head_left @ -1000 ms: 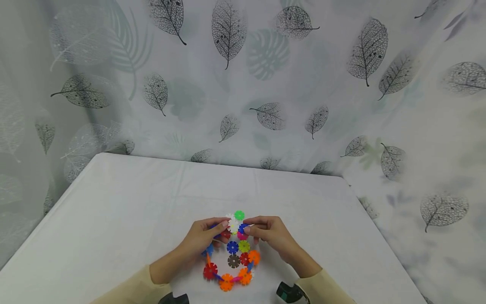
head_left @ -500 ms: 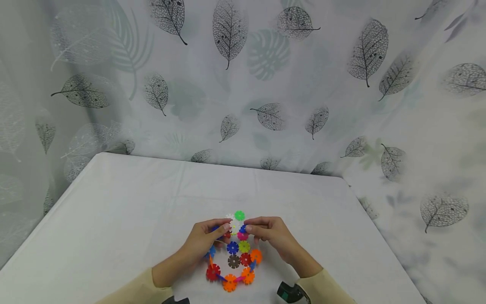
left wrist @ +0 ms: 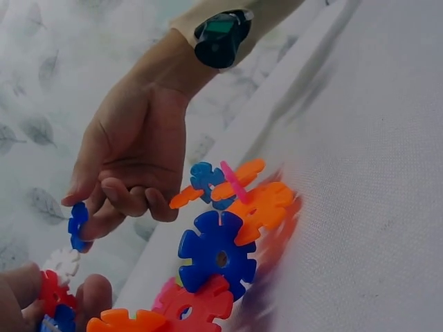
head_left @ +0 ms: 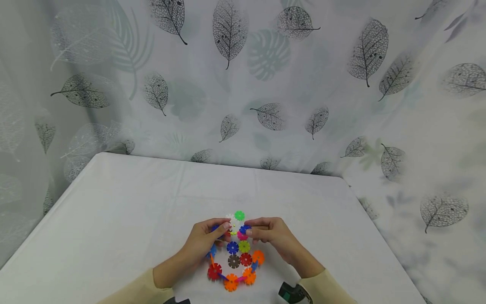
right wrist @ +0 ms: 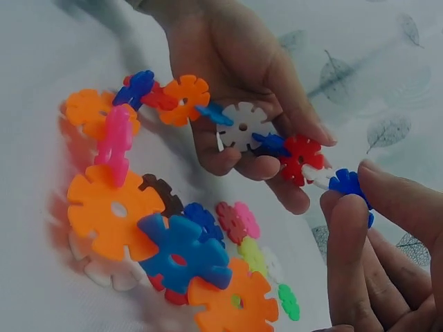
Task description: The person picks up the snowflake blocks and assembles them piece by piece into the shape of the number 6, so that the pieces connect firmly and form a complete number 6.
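Note:
A chain of slotted plastic flower discs, in orange, red, blue, pink and white, curves between the two hands. My left hand (head_left: pixel 202 238) grips one end, its thumb and fingers on a red disc (right wrist: pixel 302 159). Joined to that red disc is a white disc (left wrist: pixel 63 264), seen edge-on in the right wrist view. Between thumb and forefinger my right hand (head_left: pixel 274 233) pinches a blue disc (right wrist: pixel 347 183), which meets the white one. Lower down the chain hang an orange disc (head_left: pixel 230 282) and another red disc (head_left: pixel 214 271).
Loose flower discs lie on the white-covered table (head_left: pixel 133 202) inside and beyond the chain: a brown disc (head_left: pixel 233 261), a yellow-green disc (head_left: pixel 244 246) and a green disc (head_left: pixel 239 215) among them. A leaf-patterned curtain (head_left: pixel 197 93) hangs behind the table.
The hanging part of the chain has shifted a little to the right. Both hands stay close together with the same hold, and the right fingers have moved slightly, showing more of the blue disc.

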A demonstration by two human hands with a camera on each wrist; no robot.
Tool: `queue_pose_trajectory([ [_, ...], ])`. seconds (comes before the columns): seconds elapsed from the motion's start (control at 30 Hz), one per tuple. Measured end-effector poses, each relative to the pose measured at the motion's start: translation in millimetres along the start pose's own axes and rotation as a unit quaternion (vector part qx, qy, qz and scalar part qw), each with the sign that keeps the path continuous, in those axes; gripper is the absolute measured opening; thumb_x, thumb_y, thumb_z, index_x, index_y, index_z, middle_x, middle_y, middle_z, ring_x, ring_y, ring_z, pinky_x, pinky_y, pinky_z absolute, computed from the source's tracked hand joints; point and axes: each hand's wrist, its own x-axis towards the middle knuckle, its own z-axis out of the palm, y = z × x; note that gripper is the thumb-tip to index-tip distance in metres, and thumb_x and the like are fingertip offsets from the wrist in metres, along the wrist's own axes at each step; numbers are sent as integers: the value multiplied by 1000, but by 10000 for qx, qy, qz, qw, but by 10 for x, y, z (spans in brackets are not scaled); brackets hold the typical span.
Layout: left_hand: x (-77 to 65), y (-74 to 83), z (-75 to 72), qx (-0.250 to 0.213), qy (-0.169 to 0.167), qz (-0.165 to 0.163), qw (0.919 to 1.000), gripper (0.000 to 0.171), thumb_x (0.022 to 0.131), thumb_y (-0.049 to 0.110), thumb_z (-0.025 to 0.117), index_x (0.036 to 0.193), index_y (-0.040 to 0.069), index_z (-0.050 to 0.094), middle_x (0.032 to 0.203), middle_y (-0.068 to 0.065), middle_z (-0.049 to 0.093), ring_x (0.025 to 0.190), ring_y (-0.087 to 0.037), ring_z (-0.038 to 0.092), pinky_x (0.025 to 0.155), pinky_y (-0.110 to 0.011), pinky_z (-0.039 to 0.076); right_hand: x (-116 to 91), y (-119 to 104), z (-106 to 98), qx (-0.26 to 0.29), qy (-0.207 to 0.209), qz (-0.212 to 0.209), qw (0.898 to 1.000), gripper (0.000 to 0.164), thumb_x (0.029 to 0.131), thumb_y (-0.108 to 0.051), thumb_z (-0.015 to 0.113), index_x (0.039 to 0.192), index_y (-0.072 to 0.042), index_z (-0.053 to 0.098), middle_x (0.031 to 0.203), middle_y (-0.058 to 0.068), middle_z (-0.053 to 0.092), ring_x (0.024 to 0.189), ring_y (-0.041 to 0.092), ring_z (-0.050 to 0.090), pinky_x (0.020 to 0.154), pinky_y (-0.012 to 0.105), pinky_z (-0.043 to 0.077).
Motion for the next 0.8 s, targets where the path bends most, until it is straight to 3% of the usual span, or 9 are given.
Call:
queue_pose_trajectory([
  [0.13,2,-4,3,-29,19,-52,10000,50,101,34,64,134,-4,60,107,-19,72,91,-23,71,81,-33,57,-4,6,6,-88,-76,-8,9999,43,92,-31,77,124,-2,71,96,8,75,76,19,66,77,33,43],
  [0.5,2,-11,1,-93,-18,-126,9999,51,101,34,64,133,-5,58,108,-19,71,93,-25,71,83,-35,57,0,42,-14,142,-27,35,9999,50,93,-35,75,129,0,67,107,17,71,75,19,63,79,32,47],
  [0.8,10,-4,3,-160,-16,-196,9997,52,101,35,64,132,-6,58,107,-20,72,93,-23,71,80,-32,56,-8,33,0,159,-156,57,9997,48,93,-35,75,127,-1,69,105,15,72,76,19,65,78,32,45],
])
